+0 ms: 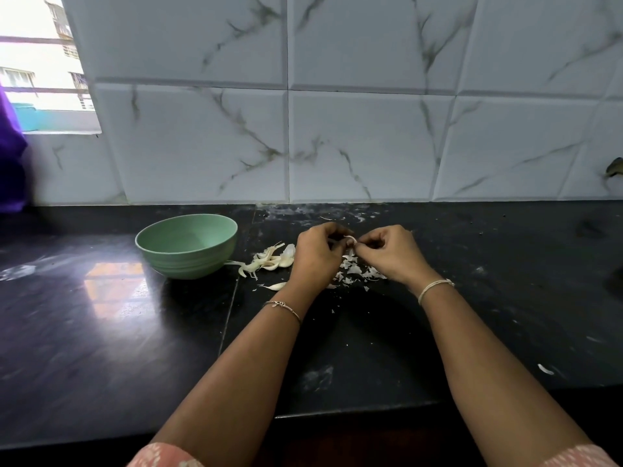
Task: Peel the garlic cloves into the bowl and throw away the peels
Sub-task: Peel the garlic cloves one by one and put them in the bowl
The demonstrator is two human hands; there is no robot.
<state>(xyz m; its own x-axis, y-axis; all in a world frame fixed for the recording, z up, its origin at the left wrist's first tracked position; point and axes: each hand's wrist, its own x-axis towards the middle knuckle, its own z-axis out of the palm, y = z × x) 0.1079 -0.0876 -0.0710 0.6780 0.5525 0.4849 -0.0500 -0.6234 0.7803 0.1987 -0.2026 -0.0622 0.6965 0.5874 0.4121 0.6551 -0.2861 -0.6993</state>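
Black stone counter (101, 332) below marbled tiles (364, 146): a person is peeling garlic right of the green bowl (188, 262).
Left hand (315, 257) and right hand (391, 256) are both pinching one clove (350, 240) in curled fingertips; unpeeled cloves (273, 259) are lying just beside the bowl, loose peels (357, 269) farther right beneath the hands; likely best: a nail lifting skin from the tip, scraps dropping onto that one pile.

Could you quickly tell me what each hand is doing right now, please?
Left hand: fingers curled, pinching the garlic clove.
Right hand: fingers curled, pinching the same clove from the other side.
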